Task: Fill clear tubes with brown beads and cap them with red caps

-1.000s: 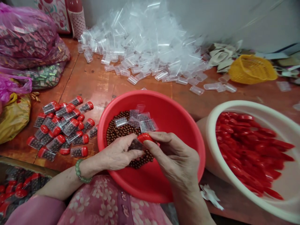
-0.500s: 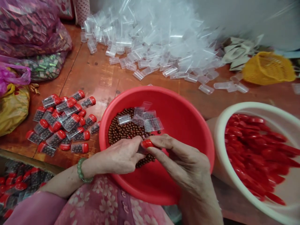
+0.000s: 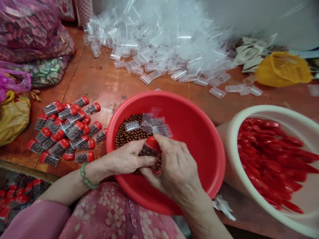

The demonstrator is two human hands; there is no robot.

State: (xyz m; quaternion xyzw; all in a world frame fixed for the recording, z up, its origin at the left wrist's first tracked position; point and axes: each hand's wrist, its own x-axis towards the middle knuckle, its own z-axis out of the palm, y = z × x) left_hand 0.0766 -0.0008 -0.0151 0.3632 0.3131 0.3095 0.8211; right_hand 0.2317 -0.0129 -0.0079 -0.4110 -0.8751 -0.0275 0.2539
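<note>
A small clear plastic container [image 3: 147,151] with a red cap [image 3: 151,142] and dark beads inside is held over the red basin [image 3: 199,132]. My left hand [image 3: 127,156] is closed on its side, thumb lying across the front. My right hand [image 3: 174,166] is closed around the other side, with the index finger at the cap and the thumb low down; part of the container is hidden behind these fingers. Brown beads [image 3: 124,134] fill the basin's left part below the hands. Several empty clear containers [image 3: 157,122] lie on the beads.
Capped, filled containers [image 3: 64,127] lie heaped on the wooden table at left. A white tub [image 3: 234,139] of red caps [image 3: 271,156] stands right. Behind are a large pile of clear containers [image 3: 159,49], a yellow basket [image 3: 284,71] and purple bags [image 3: 32,30].
My right hand has shifted from pinching the red cap to wrapping around the container's side. The cap now points upward and the bead-filled body shows. The view has moved slightly.
</note>
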